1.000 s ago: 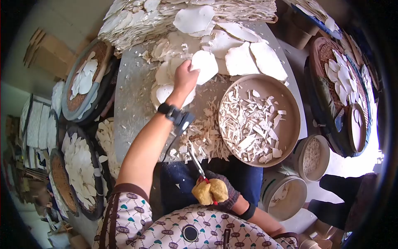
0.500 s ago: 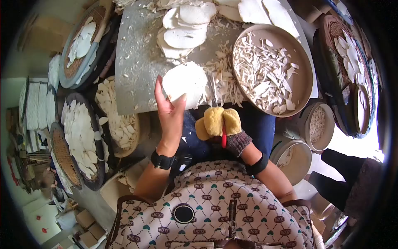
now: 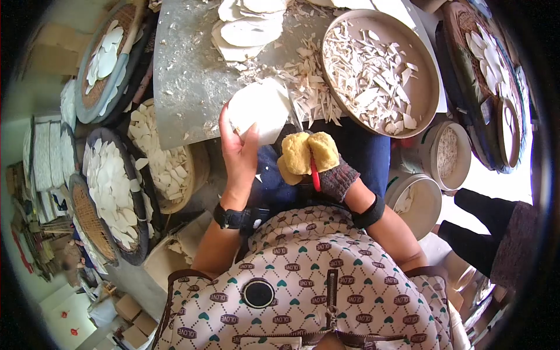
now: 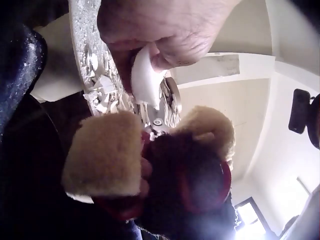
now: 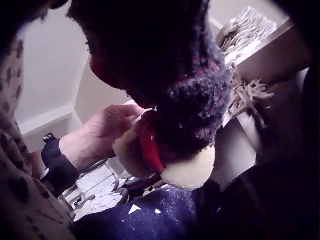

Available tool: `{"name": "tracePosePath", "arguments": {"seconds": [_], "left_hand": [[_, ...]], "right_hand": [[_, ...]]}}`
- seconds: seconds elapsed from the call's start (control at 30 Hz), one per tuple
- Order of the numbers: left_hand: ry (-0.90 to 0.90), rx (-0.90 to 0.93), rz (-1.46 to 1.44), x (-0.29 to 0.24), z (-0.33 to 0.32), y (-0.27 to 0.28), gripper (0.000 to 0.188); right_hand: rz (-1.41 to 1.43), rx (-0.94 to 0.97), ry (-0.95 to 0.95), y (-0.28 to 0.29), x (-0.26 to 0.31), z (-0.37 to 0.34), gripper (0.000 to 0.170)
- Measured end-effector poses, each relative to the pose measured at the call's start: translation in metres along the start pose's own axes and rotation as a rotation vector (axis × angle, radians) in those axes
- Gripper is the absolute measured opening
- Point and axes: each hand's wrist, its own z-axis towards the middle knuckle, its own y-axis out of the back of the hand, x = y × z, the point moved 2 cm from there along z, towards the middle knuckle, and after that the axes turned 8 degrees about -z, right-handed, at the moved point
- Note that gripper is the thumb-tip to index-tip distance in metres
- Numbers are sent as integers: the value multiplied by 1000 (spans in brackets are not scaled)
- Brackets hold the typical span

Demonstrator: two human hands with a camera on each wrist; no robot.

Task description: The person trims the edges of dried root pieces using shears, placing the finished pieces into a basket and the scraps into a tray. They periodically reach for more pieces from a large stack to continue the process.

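My bare left hand [image 3: 239, 157] pinches a thin, pale round slice [image 3: 256, 108] by its near edge, thumb on top. In the left wrist view the slice [image 4: 146, 82] shows nearly edge-on between thumb and fingers. My right hand [image 3: 338, 179], in a dark knitted glove, grips scissors [image 3: 315, 175] with red handles. Yellow spongy padding [image 3: 296, 153] wraps the handles. The blades [image 3: 294, 111] reach up to the slice's right edge. In the right wrist view the glove [image 5: 195, 95] hides most of the handles.
A grey table [image 3: 184, 105] bears a pile of slices [image 3: 251, 32] and loose trimmings [image 3: 312, 87]. A round tray [image 3: 429, 96] of cut strips stands at its right front. Buckets [image 3: 414, 213] stand below right; baskets of slices [image 3: 114, 192] lie left. Another person's dark-clothed legs [image 3: 478, 221] are at right.
My left hand has brought a slice from the pile to the front edge, beside the scissors. The scissors, held low at first, now meet its right edge. The view has tilted downward.
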Motion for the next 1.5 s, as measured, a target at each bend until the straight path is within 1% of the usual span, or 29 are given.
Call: {"name": "tracePosePath", "arguments": {"seconds": [0.1,0.17,0.3,0.43,0.5,0.57,0.63,0.7,0.8,0.87,0.9,0.93,1.0,1.07,1.1,1.2,1.23,1.33,1.37,1.43,1.5], "left_hand": [[89,-5,-91,6,3,7,56],[112,27,-109,8,7,12,56],[191,55,-152,0,10,13,53],[288,110,-200,9,11,19,59],[366,123,-286,0,13,15,59],[373,136,-300,-5,14,13,60],[370,147,-296,-6,16,14,60],[368,161,-277,-4,15,16,61],[336,219,-203,4,15,20,63],[360,258,-218,3,18,21,64],[372,277,-226,1,19,21,64],[395,226,-269,-2,19,20,63],[441,125,-354,-9,19,20,62],[447,-46,-471,5,16,28,58],[449,-132,-528,11,16,31,57],[362,-316,-594,18,9,24,53],[374,-309,-589,16,8,21,52],[402,-267,-500,9,10,18,52],[419,-241,-482,8,12,19,53],[450,-194,-444,7,17,23,54],[491,-167,-424,5,18,22,55]], "right_hand": [[68,18,-68,1,1,-3,23],[104,29,-93,1,3,-3,23],[132,70,-91,2,7,-3,25],[220,82,-98,9,14,-2,25],[112,34,-85,6,11,-6,24],[167,7,-134,6,14,-8,24],[388,1,-235,8,25,-5,23],[197,-33,-111,2,9,-2,21],[501,-22,-193,-2,-1,-2,22],[912,38,-343,4,2,-5,24],[904,42,-329,4,-1,-7,24],[896,46,-314,2,-7,-10,25],[1027,71,-341,3,-1,-8,25],[1308,111,-422,5,14,-10,24],[936,121,-389,7,18,-10,23],[513,118,-326,10,26,-10,22],[447,101,-265,11,31,-8,22],[484,133,-278,5,15,-12,22],[542,168,-312,6,15,-11,22],[657,240,-380,8,15,-9,30],[493,252,-302,10,10,-9,30]]}}
